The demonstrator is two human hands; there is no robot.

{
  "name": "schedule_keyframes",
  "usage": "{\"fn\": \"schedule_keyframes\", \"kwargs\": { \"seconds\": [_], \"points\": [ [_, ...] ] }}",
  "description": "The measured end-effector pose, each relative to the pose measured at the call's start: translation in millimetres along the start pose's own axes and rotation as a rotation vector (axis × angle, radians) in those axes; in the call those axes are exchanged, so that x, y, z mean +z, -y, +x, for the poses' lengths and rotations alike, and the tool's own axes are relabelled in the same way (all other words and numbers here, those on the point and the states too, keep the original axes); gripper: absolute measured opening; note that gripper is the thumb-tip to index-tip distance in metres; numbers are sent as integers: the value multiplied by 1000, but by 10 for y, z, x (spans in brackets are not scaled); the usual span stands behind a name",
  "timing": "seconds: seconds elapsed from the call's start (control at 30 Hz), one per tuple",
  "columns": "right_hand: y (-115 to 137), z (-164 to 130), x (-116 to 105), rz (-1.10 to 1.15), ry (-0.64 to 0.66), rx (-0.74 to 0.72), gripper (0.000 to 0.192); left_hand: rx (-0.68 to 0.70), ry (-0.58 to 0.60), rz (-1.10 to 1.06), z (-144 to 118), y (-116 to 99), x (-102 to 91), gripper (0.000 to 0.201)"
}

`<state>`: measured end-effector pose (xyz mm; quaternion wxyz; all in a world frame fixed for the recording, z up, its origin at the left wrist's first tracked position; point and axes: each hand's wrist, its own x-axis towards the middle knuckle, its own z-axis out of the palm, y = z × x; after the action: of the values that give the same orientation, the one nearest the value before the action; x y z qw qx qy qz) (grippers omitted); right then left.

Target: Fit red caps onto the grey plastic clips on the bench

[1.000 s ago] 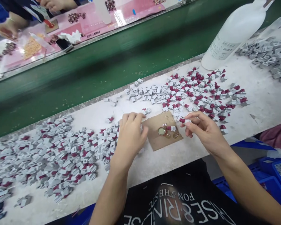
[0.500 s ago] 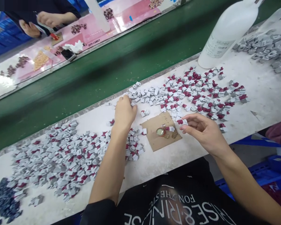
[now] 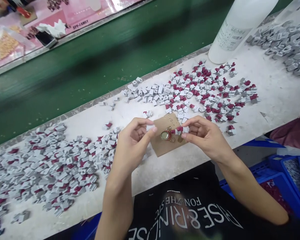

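Between the thumb and fingertips of my left hand is a small light-grey plastic block. My right hand pinches a grey and dark-red plastic piece, its red end toward the left. Both hands are above a square of brown cardboard. On the cardboard lies a small round container with a red, beaded-looking rim, and another grey and red piece is close beside it, partly hidden by the right fingertips. A loose grey and red piece rests just behind my left hand.
Grey and red pieces are heaped on the left and at the back right. Plain grey blocks lie along the far edge. A large white bottle stands beyond them. A green strip separates another worktable.
My left hand has come back from the plain grey blocks to the cardboard, with a block in its fingers. My right hand has moved left with its piece. The view has shifted.
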<state>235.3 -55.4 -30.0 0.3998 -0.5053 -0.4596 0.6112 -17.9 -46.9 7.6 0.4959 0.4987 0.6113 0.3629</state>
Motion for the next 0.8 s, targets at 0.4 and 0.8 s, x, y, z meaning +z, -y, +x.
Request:
{"fn": "schedule_keyframes", "kwargs": {
  "seconds": [0.4, 0.8],
  "points": [
    [-18, -31, 179, 3, 26, 60, 29, -240, -17, -456, -145, 218, -14, 19],
    [-20, -62, 198, -41, -44, -12, 18, -156, -56, -525, -150, 298, 13, 27]
  ]
}}
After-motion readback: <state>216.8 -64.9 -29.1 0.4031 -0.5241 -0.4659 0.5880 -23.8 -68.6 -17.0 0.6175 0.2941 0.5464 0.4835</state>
